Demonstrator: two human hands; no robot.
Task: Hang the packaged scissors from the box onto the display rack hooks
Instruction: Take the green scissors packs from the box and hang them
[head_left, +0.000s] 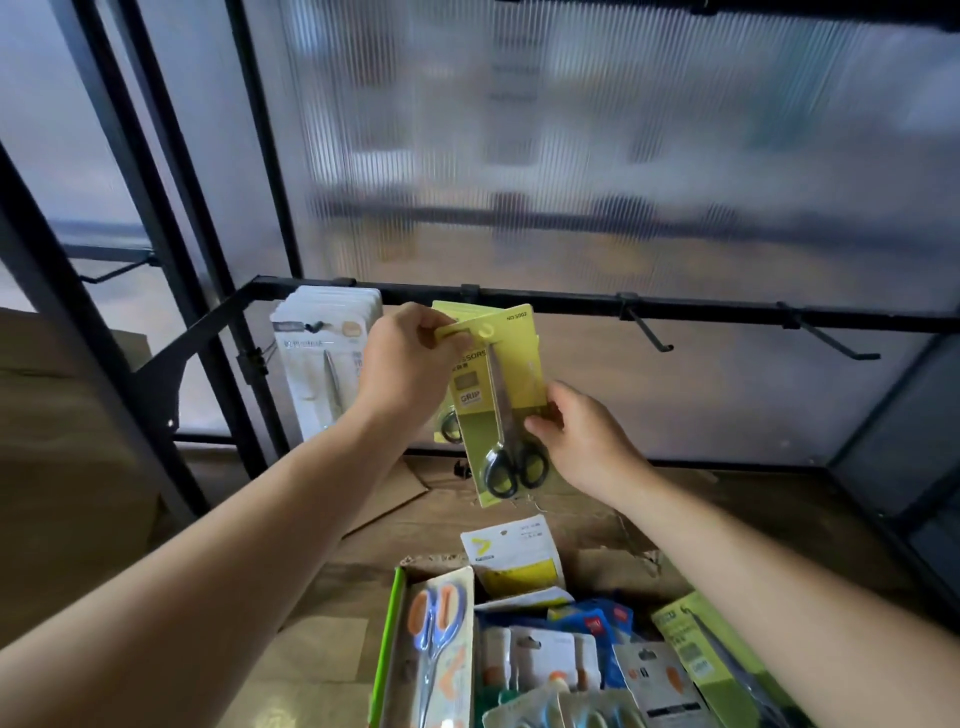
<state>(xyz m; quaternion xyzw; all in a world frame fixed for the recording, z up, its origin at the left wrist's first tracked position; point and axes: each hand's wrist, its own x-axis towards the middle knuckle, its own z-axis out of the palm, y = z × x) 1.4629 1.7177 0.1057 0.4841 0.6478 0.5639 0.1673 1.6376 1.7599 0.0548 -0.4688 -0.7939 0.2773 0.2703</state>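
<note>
A yellow-green card with black-handled scissors (506, 415) is held up in front of the black rack bar (571, 304). My left hand (410, 364) pinches its top left corner near the hang hole. My right hand (576, 431) grips its right edge lower down. Behind this card, another yellow-green pack (448, 426) hangs on the bar; only its left edge and a black handle show. White scissor packs (322, 358) hang on a hook to the left. The open box (405, 623) at the bottom holds several packaged scissors, one of them a blue-and-orange pair (434, 623).
Two bare black hooks (647, 330) (831, 338) stick out from the bar to the right. A third hook (117, 270) is at the far left. Ribbed translucent panels back the rack. Black frame posts stand on the left, and flattened cardboard (395, 499) lies on the floor.
</note>
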